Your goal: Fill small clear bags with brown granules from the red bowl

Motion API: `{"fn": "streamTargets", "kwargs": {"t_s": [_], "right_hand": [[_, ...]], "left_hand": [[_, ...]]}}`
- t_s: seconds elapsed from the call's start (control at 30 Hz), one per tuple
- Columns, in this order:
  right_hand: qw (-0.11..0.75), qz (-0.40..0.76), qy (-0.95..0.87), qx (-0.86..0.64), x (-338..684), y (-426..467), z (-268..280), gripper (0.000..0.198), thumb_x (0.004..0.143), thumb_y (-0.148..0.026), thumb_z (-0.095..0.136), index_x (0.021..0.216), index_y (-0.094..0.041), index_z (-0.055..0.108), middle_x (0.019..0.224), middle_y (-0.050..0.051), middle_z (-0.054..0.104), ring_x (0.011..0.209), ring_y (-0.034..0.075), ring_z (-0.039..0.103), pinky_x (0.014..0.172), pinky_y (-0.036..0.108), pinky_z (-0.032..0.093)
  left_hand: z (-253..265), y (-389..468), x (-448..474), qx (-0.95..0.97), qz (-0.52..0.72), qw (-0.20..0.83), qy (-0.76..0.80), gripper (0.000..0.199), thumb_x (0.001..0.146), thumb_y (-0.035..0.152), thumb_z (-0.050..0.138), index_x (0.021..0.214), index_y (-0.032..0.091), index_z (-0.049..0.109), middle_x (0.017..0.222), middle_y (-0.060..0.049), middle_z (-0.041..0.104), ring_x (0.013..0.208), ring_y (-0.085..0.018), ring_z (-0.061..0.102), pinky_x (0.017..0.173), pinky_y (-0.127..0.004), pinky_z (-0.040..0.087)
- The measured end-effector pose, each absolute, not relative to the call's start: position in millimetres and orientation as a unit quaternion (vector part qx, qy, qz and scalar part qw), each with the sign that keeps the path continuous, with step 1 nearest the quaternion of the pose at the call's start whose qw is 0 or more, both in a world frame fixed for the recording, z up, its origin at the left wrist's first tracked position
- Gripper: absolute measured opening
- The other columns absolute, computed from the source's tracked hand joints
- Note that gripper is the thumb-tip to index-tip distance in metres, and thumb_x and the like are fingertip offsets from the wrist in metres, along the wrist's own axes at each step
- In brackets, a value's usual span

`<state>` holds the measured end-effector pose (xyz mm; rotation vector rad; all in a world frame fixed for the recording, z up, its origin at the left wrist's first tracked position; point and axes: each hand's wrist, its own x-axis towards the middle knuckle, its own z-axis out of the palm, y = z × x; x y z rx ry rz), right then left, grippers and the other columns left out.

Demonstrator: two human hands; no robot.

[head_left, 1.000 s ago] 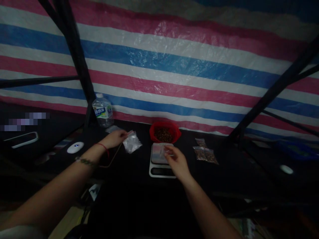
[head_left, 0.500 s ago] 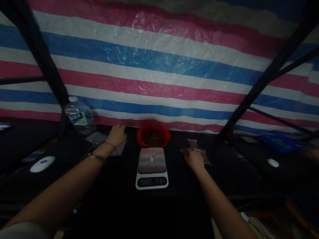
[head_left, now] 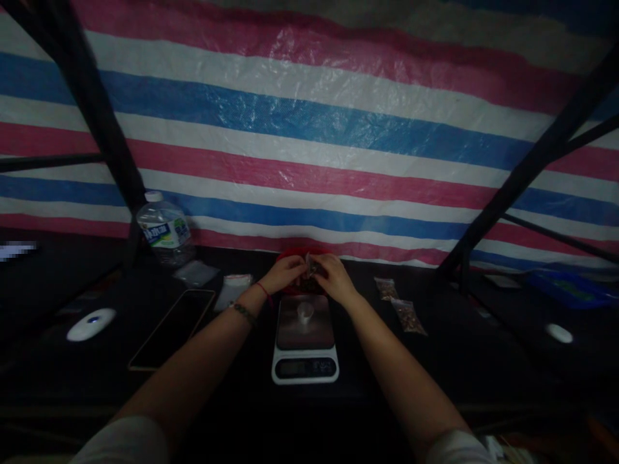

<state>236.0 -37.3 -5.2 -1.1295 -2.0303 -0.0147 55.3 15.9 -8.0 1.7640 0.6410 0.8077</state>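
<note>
A small clear bag (head_left: pixel 310 265), pinched at its mouth between the fingertips of the left hand (head_left: pixel 289 270) and right hand (head_left: pixel 333 276), has now been brought together over the red bowl (head_left: pixel 304 253), behind the scale (head_left: pixel 304 341).

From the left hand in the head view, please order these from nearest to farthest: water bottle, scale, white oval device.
1. scale, just below the left hand.
2. water bottle, far left, by the tarp.
3. white oval device, farthest left.
</note>
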Motion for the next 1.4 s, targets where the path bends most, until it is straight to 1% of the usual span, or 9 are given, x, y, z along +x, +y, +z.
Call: {"fn": "streamTargets", "kwargs": {"t_s": [0.23, 0.37, 0.5, 0.63, 0.83, 0.97, 1.1, 1.23, 1.4], "right_hand": [[0.386, 0.022, -0.799, -0.460, 223, -35, -20, 0.047, 0.075, -0.007, 0.056, 0.119, -0.022, 0.058, 0.111, 0.006, 0.065, 0.105, 0.023, 0.052, 0.096, 0.042, 0.040], [0.420, 0.027, -0.781, -0.462, 221, -37, -18, 0.041, 0.071, -0.004, 0.055, 0.108, -0.020, 0.063, 0.107, 0.007, 0.064, 0.105, 0.022, 0.054, 0.095, 0.040, 0.041], [0.447, 0.091, -0.760, -0.463, 220, -39, -21, 0.023, 0.076, -0.013, 0.057, 0.096, -0.020, 0.068, 0.098, 0.006, 0.065, 0.093, 0.018, 0.059, 0.082, 0.032, 0.047], [0.436, 0.124, -0.750, -0.481, 220, -46, -29, 0.022, 0.076, -0.027, 0.066, 0.097, -0.021, 0.070, 0.097, 0.006, 0.068, 0.090, 0.018, 0.062, 0.081, 0.032, 0.048], [0.462, 0.151, -0.727, -0.485, 224, -56, -31, 0.017, 0.079, -0.026, 0.063, 0.093, -0.021, 0.072, 0.094, 0.006, 0.069, 0.089, 0.018, 0.063, 0.080, 0.031, 0.049], [0.460, 0.121, -0.726, -0.497, 222, -58, -28, 0.013, 0.079, -0.020, 0.057, 0.076, -0.019, 0.070, 0.081, 0.004, 0.068, 0.079, 0.017, 0.062, 0.075, 0.029, 0.048], [0.435, 0.037, -0.733, -0.522, 216, -62, -26, 0.011, 0.075, -0.017, 0.055, 0.065, -0.019, 0.060, 0.075, 0.004, 0.061, 0.072, 0.016, 0.057, 0.069, 0.027, 0.045], [0.470, -0.032, -0.680, -0.562, 216, -63, -24, 0.015, 0.072, -0.015, 0.052, 0.058, -0.021, 0.050, 0.066, 0.001, 0.052, 0.067, 0.015, 0.050, 0.065, 0.028, 0.042], [0.558, 0.059, -0.646, -0.517, 225, -58, -26, 0.015, 0.078, -0.026, 0.053, 0.064, -0.020, 0.056, 0.074, 0.003, 0.058, 0.077, 0.017, 0.055, 0.075, 0.031, 0.045]], "left_hand": [[-28, 14, 44, 0.759, 0.372, 0.404, 0.349, 0.021, 0.078, 0.033, 0.056, 0.071, 0.014, 0.061, 0.062, 0.000, 0.061, 0.054, -0.010, 0.055, 0.051, -0.020, 0.041], [-35, 10, 47, 0.726, 0.376, 0.454, 0.354, 0.021, 0.080, 0.029, 0.050, 0.077, 0.014, 0.063, 0.064, -0.001, 0.062, 0.049, -0.009, 0.055, 0.047, -0.020, 0.042], [-39, 6, 51, 0.708, 0.386, 0.491, 0.329, 0.024, 0.080, 0.035, 0.054, 0.081, 0.013, 0.063, 0.070, -0.002, 0.064, 0.050, -0.010, 0.057, 0.049, -0.021, 0.044], [-44, 1, 53, 0.727, 0.380, 0.478, 0.316, 0.026, 0.080, 0.038, 0.056, 0.082, 0.012, 0.064, 0.067, -0.002, 0.063, 0.053, -0.011, 0.058, 0.051, -0.022, 0.045], [-45, -3, 53, 0.788, 0.367, 0.402, 0.287, 0.027, 0.086, 0.035, 0.050, 0.087, 0.014, 0.067, 0.074, -0.003, 0.065, 0.060, -0.012, 0.059, 0.058, -0.023, 0.046], [-38, -7, 54, 0.823, 0.362, 0.329, 0.289, 0.024, 0.085, 0.031, 0.050, 0.079, 0.015, 0.067, 0.072, -0.003, 0.064, 0.066, -0.013, 0.057, 0.061, -0.023, 0.043], [-28, -15, 57, 0.831, 0.372, 0.245, 0.333, 0.021, 0.079, 0.024, 0.052, 0.064, 0.014, 0.062, 0.062, -0.002, 0.059, 0.060, -0.012, 0.052, 0.056, -0.023, 0.037], [-22, -22, 62, 0.816, 0.392, 0.187, 0.383, 0.018, 0.073, 0.020, 0.054, 0.056, 0.016, 0.057, 0.056, 0.000, 0.053, 0.056, -0.012, 0.047, 0.055, -0.025, 0.033], [-13, -23, 61, 0.793, 0.473, 0.162, 0.348, 0.018, 0.073, 0.016, 0.051, 0.056, 0.017, 0.051, 0.071, -0.003, 0.054, 0.071, -0.014, 0.052, 0.066, -0.026, 0.040]]}}
